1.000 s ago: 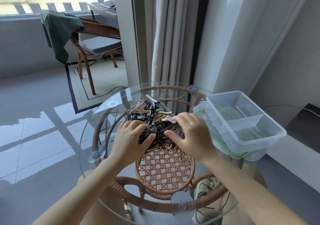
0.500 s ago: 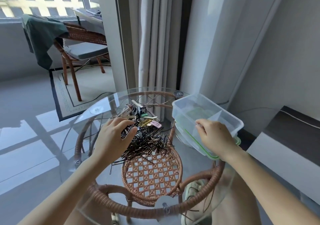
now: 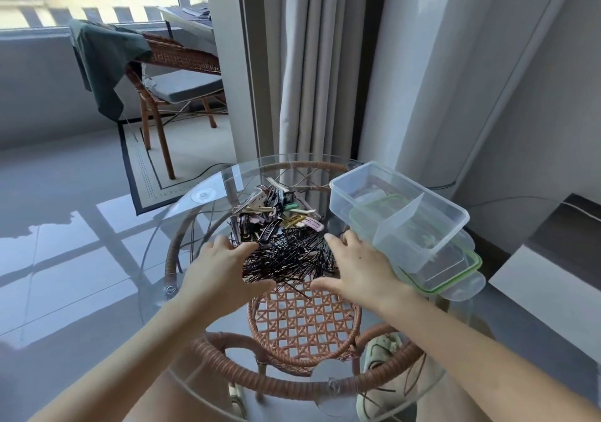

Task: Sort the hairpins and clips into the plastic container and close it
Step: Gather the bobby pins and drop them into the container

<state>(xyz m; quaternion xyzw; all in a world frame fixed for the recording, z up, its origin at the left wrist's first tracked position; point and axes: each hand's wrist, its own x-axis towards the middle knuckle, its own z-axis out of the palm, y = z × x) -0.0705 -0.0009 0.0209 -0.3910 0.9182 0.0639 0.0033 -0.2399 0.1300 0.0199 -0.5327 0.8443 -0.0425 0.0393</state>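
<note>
You are bracketing the heap of thin black wire hairpins with both hands so that the loose strands are being gathered into one bundle rather than picked singly. Your left hand is cupping the heap's left edge, and your right hand is cupping its right edge. On both hands the fingers are loosely curved and touching the pins, not yet clenched on anything.

The hairpins are lying at the centre of the round glass tabletop. The mixed metal and pastel plastic clips are lying just beyond them, the two heaps touching. The clear rectangular plastic container is sitting just beside your right hand, on top of its green-rimmed clear lid – probably so that both are staying within reach.

Counts:
- heaps: two
- containers: one, with two compartments – both appearing empty
- lids: one
- individual pins and clips: overlapping too heavily to count
</note>
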